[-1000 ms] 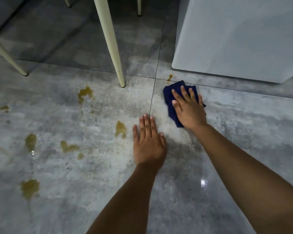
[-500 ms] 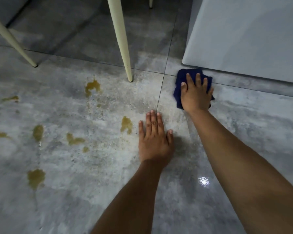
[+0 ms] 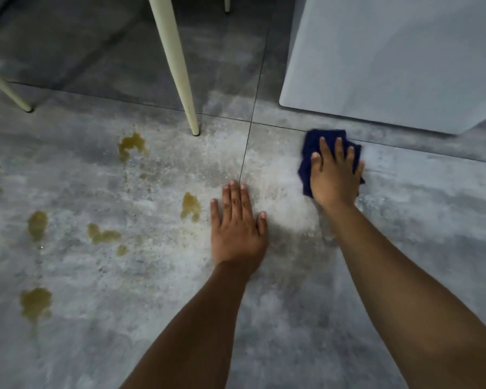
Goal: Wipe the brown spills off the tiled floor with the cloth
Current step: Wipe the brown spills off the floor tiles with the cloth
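My right hand (image 3: 334, 178) presses flat on a dark blue cloth (image 3: 312, 144) on the grey tiled floor (image 3: 292, 304), just in front of the white cabinet. The cloth shows past my fingertips and at my thumb side. My left hand (image 3: 237, 228) lies flat on the floor with fingers together, holding nothing. Several brown spills lie to the left: one right beside my left hand (image 3: 190, 206), one near the chair leg (image 3: 131, 146), and others further left (image 3: 37, 227) and near the lower left (image 3: 35, 303).
A cream chair leg (image 3: 180, 80) stands on the floor behind my left hand, and another cream leg (image 3: 3, 85) stands at the far left. A white cabinet (image 3: 399, 57) fills the upper right, its base close behind the cloth.
My right hand slid the cloth up to the small spill near the cabinet, then to the right along the tile joint. That spill no longer shows. My left hand stayed planted.
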### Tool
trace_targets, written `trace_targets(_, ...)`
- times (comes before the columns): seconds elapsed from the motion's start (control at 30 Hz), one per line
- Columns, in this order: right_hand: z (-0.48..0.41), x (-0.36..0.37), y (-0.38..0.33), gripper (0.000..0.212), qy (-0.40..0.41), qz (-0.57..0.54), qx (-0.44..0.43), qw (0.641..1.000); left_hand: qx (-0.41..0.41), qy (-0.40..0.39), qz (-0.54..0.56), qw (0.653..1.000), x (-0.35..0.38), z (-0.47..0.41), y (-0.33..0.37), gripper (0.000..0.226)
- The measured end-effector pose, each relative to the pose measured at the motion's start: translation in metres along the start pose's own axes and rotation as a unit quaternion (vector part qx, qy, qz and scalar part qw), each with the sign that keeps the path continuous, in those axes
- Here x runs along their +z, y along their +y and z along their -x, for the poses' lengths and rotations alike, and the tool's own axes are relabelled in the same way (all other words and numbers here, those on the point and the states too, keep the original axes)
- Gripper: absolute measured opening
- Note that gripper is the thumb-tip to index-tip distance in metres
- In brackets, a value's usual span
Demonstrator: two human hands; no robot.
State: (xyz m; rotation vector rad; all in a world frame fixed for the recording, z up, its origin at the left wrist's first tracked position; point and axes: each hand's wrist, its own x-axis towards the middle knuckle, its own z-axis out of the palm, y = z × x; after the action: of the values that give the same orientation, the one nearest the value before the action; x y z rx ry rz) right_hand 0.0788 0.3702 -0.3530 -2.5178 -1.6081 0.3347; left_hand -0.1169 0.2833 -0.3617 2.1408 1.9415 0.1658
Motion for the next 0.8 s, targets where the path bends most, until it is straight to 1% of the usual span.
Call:
trace_targets(0.07,0.036,-0.002,0.019,0.052,0.017,-0.017,0.058,0.998,-0.001,0.006,0.0,1.0,0.002,0.001,0.0,0.066)
trace_targets(0.13,0.078,0.003,0.018,0.052,0.019,-0.014,0.088,0.996,-0.002,0.0,-0.006,1.0,0.001,0.0,0.0,0.066)
trace_targets(0.17,0.095,0.007,0.012,0.052,0.017,-0.005,0.083,0.996,-0.003,-0.006,-0.012,1.0,0.001,-0.001,0.001,0.066)
trace_targets(0.23,0.11,0.013,0.001,0.052,0.005,0.009,0.039,0.999,-0.007,-0.018,-0.023,1.0,0.0,-0.001,0.0,0.066)
trace_targets(0.3,0.101,0.01,0.006,0.053,-0.016,0.018,-0.007,1.0,-0.009,-0.022,-0.029,0.999,0.0,-0.001,0.001,0.066)
trace_targets(0.33,0.092,0.007,0.018,0.052,-0.018,0.024,-0.012,0.999,-0.009,-0.024,-0.029,0.999,-0.001,-0.001,0.001,0.065)
trace_targets(0.37,0.084,0.003,0.036,0.052,-0.007,0.025,0.005,1.0,-0.009,-0.026,-0.028,0.999,-0.001,0.0,0.001,0.066)
trace_targets(0.43,0.076,-0.005,0.082,0.051,0.037,0.016,0.086,0.996,-0.008,-0.026,-0.022,0.999,-0.001,-0.001,0.001,0.066)
trace_targets(0.53,0.111,-0.017,0.141,0.049,0.073,-0.008,0.209,0.975,-0.006,-0.022,-0.021,1.0,0.001,-0.001,0.0,0.067)
trace_targets(0.57,0.129,-0.018,0.148,0.049,0.076,-0.019,0.242,0.967,-0.004,-0.018,-0.023,1.0,0.002,-0.002,-0.001,0.067)
trace_targets(0.63,0.172,-0.013,0.141,0.049,0.085,-0.036,0.294,0.951,0.002,-0.019,-0.02,1.0,0.002,-0.001,-0.002,0.067)
trace_targets(0.7,0.207,-0.002,0.113,0.049,0.08,-0.029,0.286,0.954,0.006,-0.017,-0.015,1.0,0.003,0.0,-0.002,0.066)
trace_targets(0.8,0.214,0.013,0.074,0.05,0.049,-0.021,0.213,0.976,0.009,-0.017,-0.009,1.0,0.002,-0.001,-0.003,0.066)
